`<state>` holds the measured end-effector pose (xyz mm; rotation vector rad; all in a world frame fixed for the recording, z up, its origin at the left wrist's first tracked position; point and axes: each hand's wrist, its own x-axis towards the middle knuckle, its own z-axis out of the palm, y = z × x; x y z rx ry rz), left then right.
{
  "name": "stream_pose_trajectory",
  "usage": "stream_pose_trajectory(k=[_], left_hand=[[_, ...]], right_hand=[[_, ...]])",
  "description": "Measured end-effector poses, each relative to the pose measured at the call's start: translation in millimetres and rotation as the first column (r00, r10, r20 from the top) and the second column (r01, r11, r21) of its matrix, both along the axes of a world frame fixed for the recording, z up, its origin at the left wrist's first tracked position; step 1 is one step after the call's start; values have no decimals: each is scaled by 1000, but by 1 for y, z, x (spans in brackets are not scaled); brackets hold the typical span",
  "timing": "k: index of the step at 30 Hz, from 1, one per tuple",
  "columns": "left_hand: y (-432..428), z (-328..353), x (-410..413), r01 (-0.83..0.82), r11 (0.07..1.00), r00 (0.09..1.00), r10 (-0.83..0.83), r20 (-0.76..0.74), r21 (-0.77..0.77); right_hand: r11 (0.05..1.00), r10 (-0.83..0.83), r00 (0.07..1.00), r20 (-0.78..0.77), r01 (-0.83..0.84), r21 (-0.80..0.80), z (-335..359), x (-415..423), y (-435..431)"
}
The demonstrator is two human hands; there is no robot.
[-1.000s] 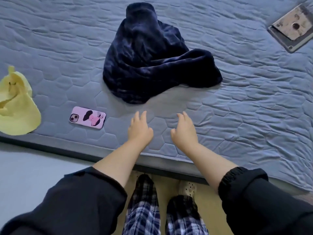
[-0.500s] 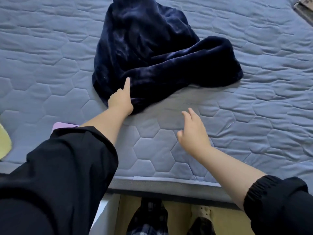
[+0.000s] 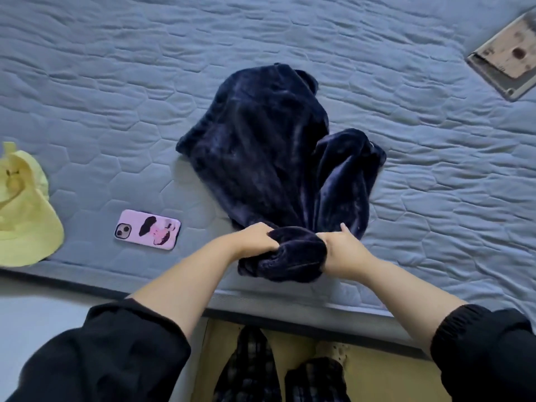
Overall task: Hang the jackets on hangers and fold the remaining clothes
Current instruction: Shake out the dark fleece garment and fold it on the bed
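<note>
**Desk:** What has changed at your end?

**Operator:** I've gone from empty to loaded. A second ago my left hand (image 3: 256,237) and right hand (image 3: 342,250) hover spread over the near edge of the bed (image 3: 435,198), touching nothing. Half a second ago the left just reaches the fleece (image 3: 261,146) with a finger out, and the right is open beside it. Now each hand has its fingers curled round the fleece's near end, with a thick roll of it bunched between them.

**Desk:** Where is the fleece now?

**Operator:** At centre frame, on the bed. It has been drawn down toward the near edge. The wide lobe on its right has swung in and now trails up from my right hand. The far end lies on the quilt, above centre.

**Desk:** Is it a jacket, or does it go in the fold pile?

**Operator:** I cannot tell. It is a dark crumple with no collar, zip or sleeve showing. I judge this grip is for lifting it and shaking it open to find out. Nothing is hung or folded yet, and I see no hanger.

**Desk:** Is anything in the way?

**Operator:** No. The phone (image 3: 147,230) at lower left and the yellow cloth (image 3: 26,227) at the left edge lie well apart from it. The tablet (image 3: 504,59) sits in the upper right corner.
</note>
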<state>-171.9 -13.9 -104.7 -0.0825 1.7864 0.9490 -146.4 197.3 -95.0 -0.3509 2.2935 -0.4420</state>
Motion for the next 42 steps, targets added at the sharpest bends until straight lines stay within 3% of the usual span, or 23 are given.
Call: stream_pose_trajectory(k=[2, 4, 6, 8, 10, 13, 16, 18, 21, 24, 26, 27, 29, 30, 32, 34, 37, 38, 39, 42], left_hand=[[6, 15, 2, -276, 961, 960, 277, -37, 22], [17, 27, -2, -404, 914, 914, 403, -44, -42], [33, 39, -1, -569, 821, 821, 570, 31, -47], [50, 53, 4, -685, 727, 726, 678, 112, 41], [63, 63, 18, -701, 699, 712, 673, 202, 140], [91, 82, 36, -687, 681, 708, 551, 442, 253], [132, 95, 48, -673, 673, 697, 440, 566, 306], [165, 113, 53, -638, 677, 725, 370, 581, 365], [210, 144, 52, -462, 733, 852, 211, 479, 499], [235, 161, 38, -497, 685, 843, 238, 482, 532], [240, 163, 27, -672, 601, 732, 453, 509, 432], [239, 160, 24, -724, 571, 690, 579, 435, 388], [230, 143, 19, -752, 605, 648, 752, 121, 262], [223, 131, 18, -733, 659, 658, 750, -67, 170], [205, 108, 20, -652, 754, 728, 593, -344, -80], [184, 88, 24, -705, 685, 688, 599, -409, -184], [159, 74, 30, -909, 410, 416, 872, -258, -79], [153, 72, 33, -921, 383, 388, 894, -225, -68], [150, 71, 36, -902, 426, 429, 873, -232, -67], [146, 79, 50, -731, 682, 669, 708, -228, -27]], right_hand=[[977, -195, 972, 129, 204, -62, 24, -8, 10], [907, -361, 874, 326, 410, -96, 48, -17, 22], [788, -421, 701, 576, 597, -151, 71, -22, 38], [618, -384, 440, 812, 776, -129, 91, -22, 63], [539, -345, 333, 877, 836, -106, 111, -21, 88], [388, -442, 312, 841, 912, -134, 135, -23, 121], [192, -669, 284, 686, 959, -209, 147, -27, 152], [165, -826, 311, 471, 931, -325, 153, -28, 169], [114, -924, 271, 268, 868, -483, 166, -26, 191], [143, -965, 244, 96, 795, -589, 179, -22, 210], [189, -974, 224, -22, 763, -618, 181, -22, 222], [248, -967, 237, -97, 773, -584, 179, -23, 228], [319, -947, 294, -130, 815, -484, 170, -20, 236], [341, -939, 326, -113, 835, -432, 163, -18, 238], [382, -922, 377, -90, 846, -372, 149, -10, 237], [413, -908, 407, -96, 839, -354, 133, 1, 235], [485, -872, 481, -91, 827, -285, 110, 21, 228], [532, -845, 527, -93, 811, -244, 103, 27, 224], [586, -809, 580, -93, 785, -202, 98, 34, 219], [748, -660, 748, -75, 644, -160, 86, 49, 194]])
